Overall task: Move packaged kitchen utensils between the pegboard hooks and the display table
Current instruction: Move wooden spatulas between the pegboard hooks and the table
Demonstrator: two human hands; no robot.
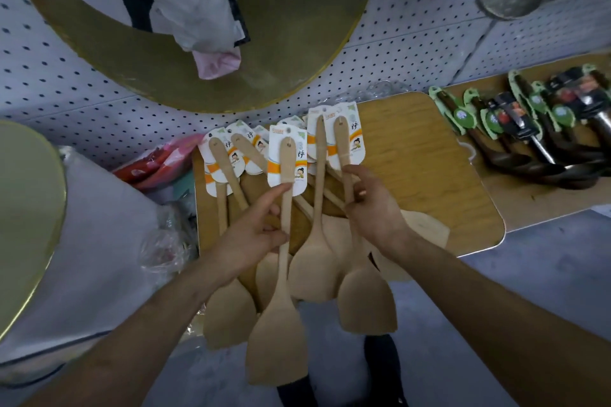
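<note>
Wooden spatulas with white and orange cards (231, 162) lie in a heap on the brown wood-topped desk (429, 175), right below the white pegboard (82, 82). The person holds one more in each hand, up over the heap.

The left grip (254, 231) is closed round the thin handle of the left spatula (277, 340), with one finger pointing up along it to the card. The right grip (370, 205) has its fingers curled round the handle of the right spatula (367, 301), just under its card. Both arms reach forward side by side, and the flat blades hang back toward the person.

I think this is the picking-up step: two spatulas taken off the desk to go on the wall. I can't see a hook from here. Next, the little hole at the top of each card has to be lined up with a hook and slid on, likely one spatula at a time.
</note>
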